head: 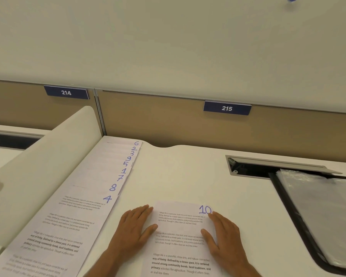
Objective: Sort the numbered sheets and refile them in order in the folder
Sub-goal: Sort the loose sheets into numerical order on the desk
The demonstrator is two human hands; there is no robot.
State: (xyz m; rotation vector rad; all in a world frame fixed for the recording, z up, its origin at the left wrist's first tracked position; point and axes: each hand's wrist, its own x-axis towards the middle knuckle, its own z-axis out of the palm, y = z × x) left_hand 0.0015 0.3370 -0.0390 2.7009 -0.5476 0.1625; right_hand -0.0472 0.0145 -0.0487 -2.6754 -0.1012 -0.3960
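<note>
At the near edge of the white tabletop [178, 176], the sheet marked 10 [183, 236] is pinned flat by both hands, its lower part running out of view. The left hand [134, 228] lies on the sheet's left edge, the right hand [224, 234] on its right edge just under the written number — the fingers [146, 209] of both are held straight and flat, nothing gripped. To the left, a fanned row of numbered sheets [92, 196] is laid along a curved white side panel [48, 166], showing 6, 2, 3, 9, 5, 1, 7, 8, 4. Bare tabletop is left between row and sheet, and beyond toward the tan partition [168, 120]. At the right, a black-edged folder [318, 212] with clear sleeves lies open, partly over a cable slot [248, 166] — well apart from the hands
</note>
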